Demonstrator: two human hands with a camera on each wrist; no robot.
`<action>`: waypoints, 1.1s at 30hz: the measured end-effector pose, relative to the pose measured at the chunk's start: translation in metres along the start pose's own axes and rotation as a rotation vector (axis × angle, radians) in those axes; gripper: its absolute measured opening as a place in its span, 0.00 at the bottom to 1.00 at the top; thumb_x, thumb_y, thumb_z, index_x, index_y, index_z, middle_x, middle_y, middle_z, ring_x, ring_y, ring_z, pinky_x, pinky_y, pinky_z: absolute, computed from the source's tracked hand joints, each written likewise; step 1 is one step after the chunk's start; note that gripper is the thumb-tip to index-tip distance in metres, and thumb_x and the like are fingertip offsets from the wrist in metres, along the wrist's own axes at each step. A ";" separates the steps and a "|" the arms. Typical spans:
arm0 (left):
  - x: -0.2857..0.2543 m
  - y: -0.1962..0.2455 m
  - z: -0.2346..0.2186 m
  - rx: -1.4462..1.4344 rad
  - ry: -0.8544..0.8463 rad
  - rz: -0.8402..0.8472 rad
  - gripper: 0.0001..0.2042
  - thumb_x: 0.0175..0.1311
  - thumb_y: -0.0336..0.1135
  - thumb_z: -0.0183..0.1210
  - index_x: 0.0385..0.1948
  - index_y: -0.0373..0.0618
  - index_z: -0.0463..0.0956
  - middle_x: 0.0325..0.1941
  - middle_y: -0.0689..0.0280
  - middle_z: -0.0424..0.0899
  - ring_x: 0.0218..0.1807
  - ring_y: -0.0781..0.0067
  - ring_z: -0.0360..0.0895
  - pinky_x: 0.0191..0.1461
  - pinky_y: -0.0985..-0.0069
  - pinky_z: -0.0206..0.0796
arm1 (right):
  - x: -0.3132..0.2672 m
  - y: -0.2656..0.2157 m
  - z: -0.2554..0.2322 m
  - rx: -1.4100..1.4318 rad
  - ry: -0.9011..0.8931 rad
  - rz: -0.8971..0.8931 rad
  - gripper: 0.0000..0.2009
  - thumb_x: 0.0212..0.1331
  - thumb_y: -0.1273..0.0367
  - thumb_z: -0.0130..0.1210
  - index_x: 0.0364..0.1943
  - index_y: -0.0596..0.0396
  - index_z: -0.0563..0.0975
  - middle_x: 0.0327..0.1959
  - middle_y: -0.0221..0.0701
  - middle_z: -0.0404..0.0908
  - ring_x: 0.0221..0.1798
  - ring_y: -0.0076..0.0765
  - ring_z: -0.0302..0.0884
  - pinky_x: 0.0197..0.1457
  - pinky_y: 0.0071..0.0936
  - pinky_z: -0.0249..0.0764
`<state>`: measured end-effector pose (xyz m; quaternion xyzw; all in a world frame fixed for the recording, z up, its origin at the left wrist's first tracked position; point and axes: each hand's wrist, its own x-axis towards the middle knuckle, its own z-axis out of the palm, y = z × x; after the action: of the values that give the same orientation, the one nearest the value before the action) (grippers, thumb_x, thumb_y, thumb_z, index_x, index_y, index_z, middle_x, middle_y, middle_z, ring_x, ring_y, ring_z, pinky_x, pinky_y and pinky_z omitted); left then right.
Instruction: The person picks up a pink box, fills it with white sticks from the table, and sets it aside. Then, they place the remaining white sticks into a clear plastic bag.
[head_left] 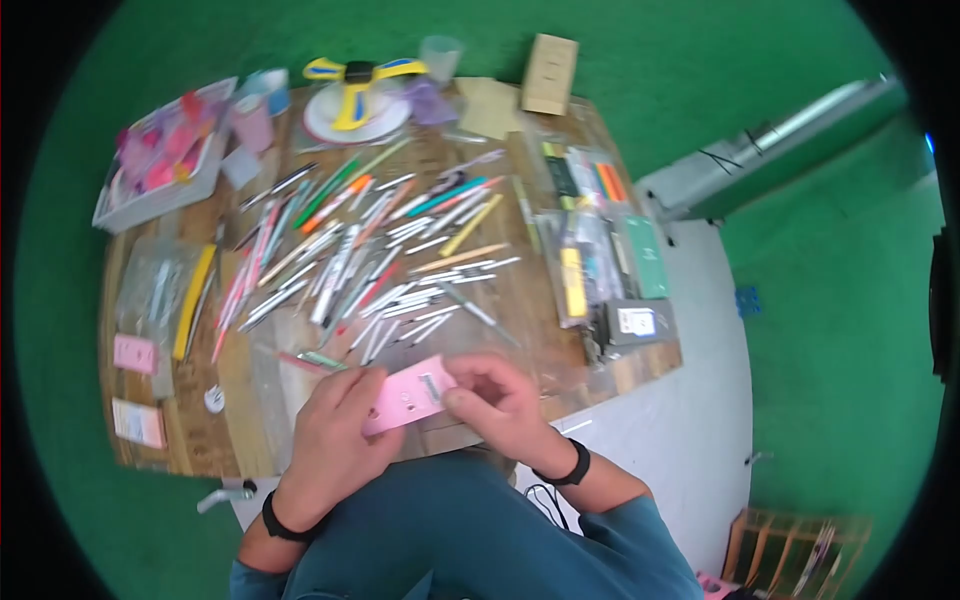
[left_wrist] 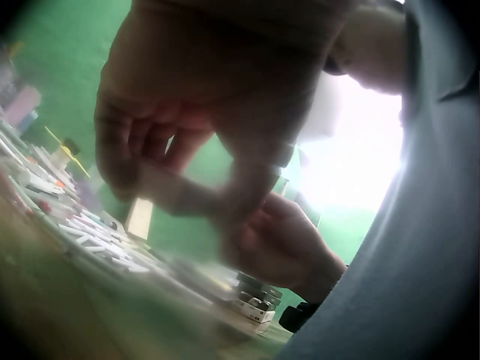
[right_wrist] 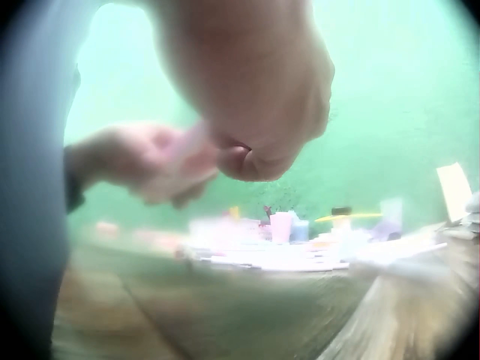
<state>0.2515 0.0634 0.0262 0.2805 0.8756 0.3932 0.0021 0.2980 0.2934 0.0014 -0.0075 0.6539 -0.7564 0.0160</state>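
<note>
Pink card (head_left: pixel 407 396) has its left end hidden by the left hand (head_left: pixel 338 428), its small print too blurred to read. Flat and oblong with dark marks, it is above the near edge of the wooden table (head_left: pixel 192 435), gripped by the left hand and pinched at its right end by the right hand (head_left: pixel 498 405). At the far-left corner, 1 white basket (head_left: pixel 165 207) holds pink and orange pieces (head_left: pixel 160 150).

left hand (head_left: pixel 338 432) and right hand (head_left: pixel 502 408) hold a flat pink piece (head_left: pixel 408 396) in their fingers (head_left: pixel 488 369) near pens (head_left: pixel 337 274) on a table (head_left: pixel 222 440).
</note>
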 end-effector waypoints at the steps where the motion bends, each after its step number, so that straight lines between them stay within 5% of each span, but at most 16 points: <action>1: 0.002 0.003 0.002 0.000 -0.005 0.010 0.30 0.46 0.30 0.72 0.56 0.33 0.78 0.54 0.48 0.82 0.54 0.45 0.80 0.58 0.59 0.75 | 0.000 0.000 -0.001 -0.013 0.035 -0.013 0.18 0.69 0.77 0.61 0.61 0.60 0.74 0.46 0.27 0.81 0.48 0.20 0.79 0.51 0.20 0.76; 10: 0.028 0.035 0.009 -0.055 -0.228 0.201 0.35 0.48 0.33 0.74 0.63 0.39 0.74 0.61 0.51 0.77 0.59 0.46 0.78 0.61 0.59 0.73 | -0.039 0.013 -0.061 0.226 0.252 0.075 0.15 0.68 0.77 0.61 0.56 0.61 0.76 0.46 0.31 0.84 0.47 0.21 0.83 0.50 0.22 0.80; 12: 0.029 0.041 0.012 -0.079 -0.310 0.224 0.34 0.48 0.33 0.74 0.62 0.40 0.74 0.61 0.51 0.77 0.59 0.46 0.78 0.61 0.60 0.74 | -0.063 0.010 -0.084 0.175 0.469 0.101 0.13 0.66 0.78 0.62 0.54 0.61 0.78 0.44 0.32 0.86 0.44 0.23 0.84 0.46 0.22 0.82; 21: 0.023 0.032 0.029 -0.082 -0.479 0.296 0.27 0.52 0.34 0.72 0.57 0.42 0.77 0.57 0.54 0.80 0.55 0.47 0.80 0.58 0.60 0.75 | -0.150 -0.007 -0.205 -0.019 0.928 0.167 0.07 0.66 0.73 0.59 0.45 0.60 0.81 0.36 0.31 0.86 0.31 0.23 0.82 0.39 0.23 0.83; 33: 0.020 0.030 0.023 -0.077 -0.480 0.222 0.24 0.56 0.35 0.71 0.56 0.41 0.79 0.58 0.52 0.80 0.57 0.46 0.79 0.60 0.59 0.74 | -0.105 -0.073 -0.230 -0.025 0.801 -0.071 0.12 0.68 0.71 0.59 0.50 0.64 0.79 0.41 0.35 0.86 0.37 0.26 0.83 0.43 0.24 0.82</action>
<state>0.2547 0.1049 0.0354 0.4596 0.7985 0.3462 0.1771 0.3943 0.5351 0.0408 0.2651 0.6168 -0.6914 -0.2667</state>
